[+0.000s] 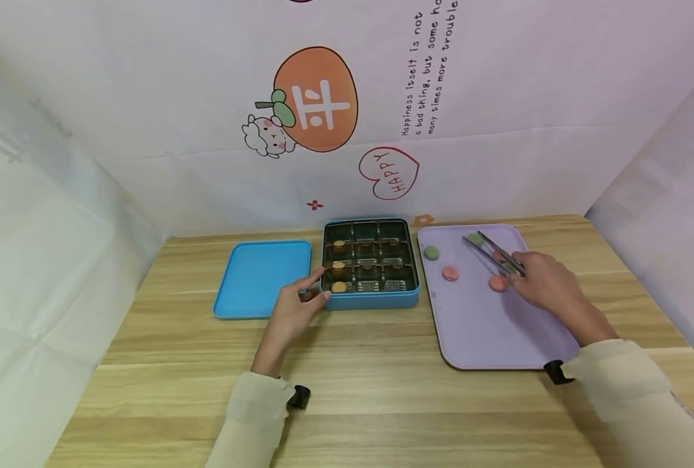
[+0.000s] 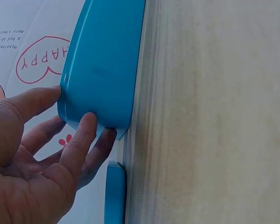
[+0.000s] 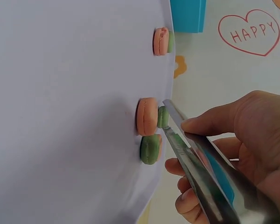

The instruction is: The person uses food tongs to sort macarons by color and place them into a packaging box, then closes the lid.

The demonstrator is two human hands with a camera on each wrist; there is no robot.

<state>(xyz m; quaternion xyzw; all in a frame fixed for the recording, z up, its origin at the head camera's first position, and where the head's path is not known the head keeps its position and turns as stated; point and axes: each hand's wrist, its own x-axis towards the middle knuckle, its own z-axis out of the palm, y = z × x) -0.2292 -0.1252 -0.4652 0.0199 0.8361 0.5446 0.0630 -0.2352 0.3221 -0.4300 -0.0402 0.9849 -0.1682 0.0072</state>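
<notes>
At the near left corner of the blue tin (image 1: 373,301), beside its blue lid (image 1: 262,279), the left hand (image 1: 295,312) rests with fingers loosely spread; to the right, the right hand (image 1: 546,281) holds metal tongs (image 3: 247,196) above the lilac tray (image 1: 487,331), where the nearer pink macaron (image 1: 498,283) and its neighbours crowd the prongs. Farther off, the tips stand parted by the far green macaron (image 1: 475,240), contact unclear; a level approach and light, even squeeze would probably spare its shell.
</notes>
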